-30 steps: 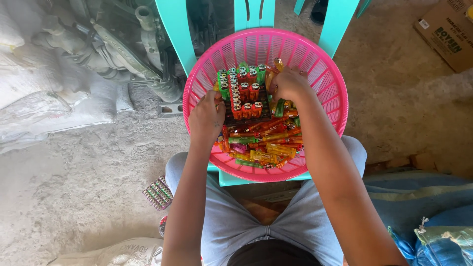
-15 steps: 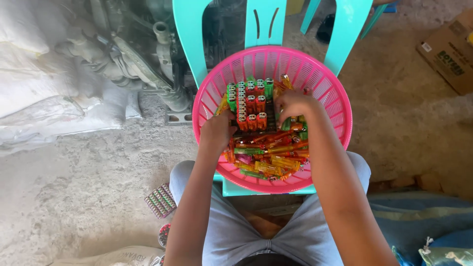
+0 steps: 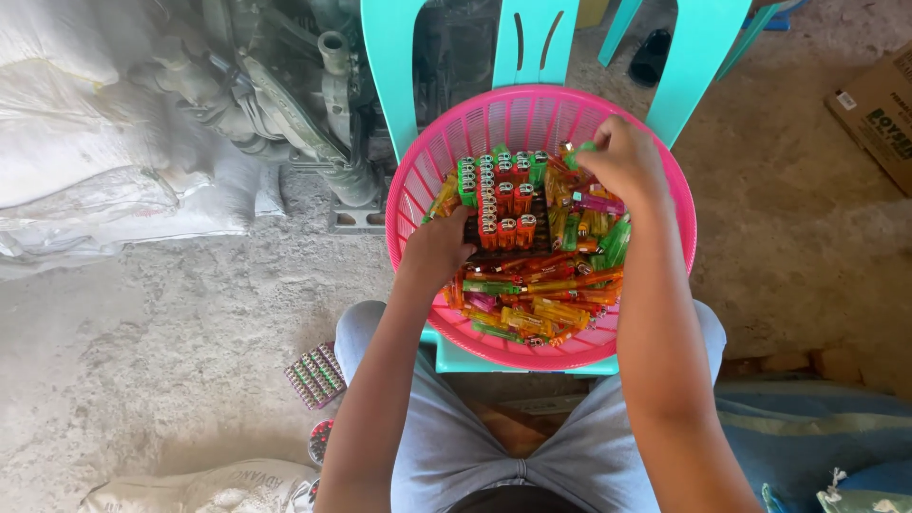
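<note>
Lighters (image 3: 541,285) fill the pink basket (image 3: 418,199) on the turquoise chair (image 3: 532,43) in front of me. My left hand (image 3: 437,249) grips the dark tray (image 3: 494,223) of upright lighters; my right hand (image 3: 622,161) pinches a green lighter (image 3: 581,152) above the pile.

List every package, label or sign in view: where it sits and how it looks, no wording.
Cardboard box: right edge, on the ground, brown with dark print and a small white label, cut off by the frame.
White sacks: upper left, stacked, plain and dusty.
Printed sack: bottom left, pale, lying flat with faint print.
No signs or screens.
</note>
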